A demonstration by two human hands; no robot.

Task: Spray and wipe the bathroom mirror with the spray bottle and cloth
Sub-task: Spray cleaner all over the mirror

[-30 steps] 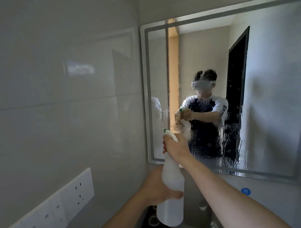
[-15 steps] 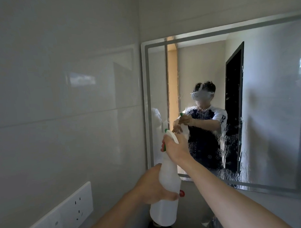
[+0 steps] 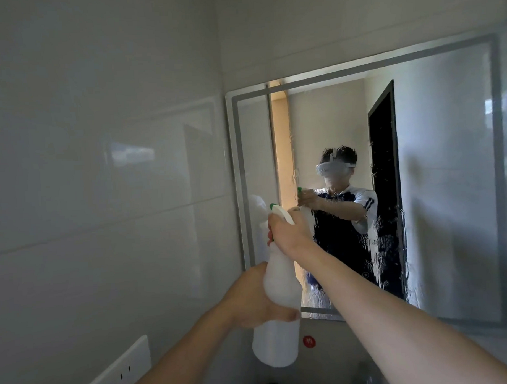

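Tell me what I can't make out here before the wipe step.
Head view only:
- Cloth: not in frame.
- Spray bottle trigger: hidden under the right hand.
- Bottle fill level: not readable through its cloudy wall.
- Mirror right edge: cut off by the frame.
- Left hand fingers: hidden behind the bottle.

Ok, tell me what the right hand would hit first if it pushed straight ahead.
Probably the mirror: the right hand, gripping the spray bottle at its trigger, points toward the glass's lower left. Nothing shows between them, though depth is unclear.
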